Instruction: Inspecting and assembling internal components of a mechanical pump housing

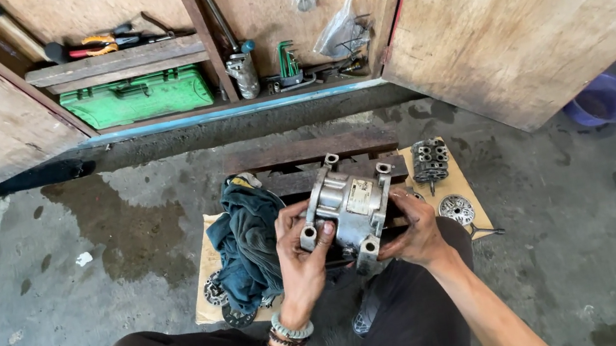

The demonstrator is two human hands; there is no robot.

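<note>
A grey cast-metal compressor housing (pixel 349 204) with several mounting lugs is held between both hands above a piece of cardboard (pixel 209 252) on the concrete floor. My left hand (pixel 300 262), with bead bracelets on its wrist, grips the housing's near left lug. My right hand (pixel 416 231) clasps its right side and lower lug. A dark teal rag (pixel 246 242) lies bunched just left of the left hand.
A ribbed metal block (pixel 430 158) and a round perforated plate (pixel 457 209) lie on the cardboard at right. A wooden pallet (pixel 305 153) sits behind. The open cabinet holds a green tool case (pixel 137 98), pliers (pixel 95 46) and hex keys (pixel 287 59). A purple basin (pixel 603 101) stands far right.
</note>
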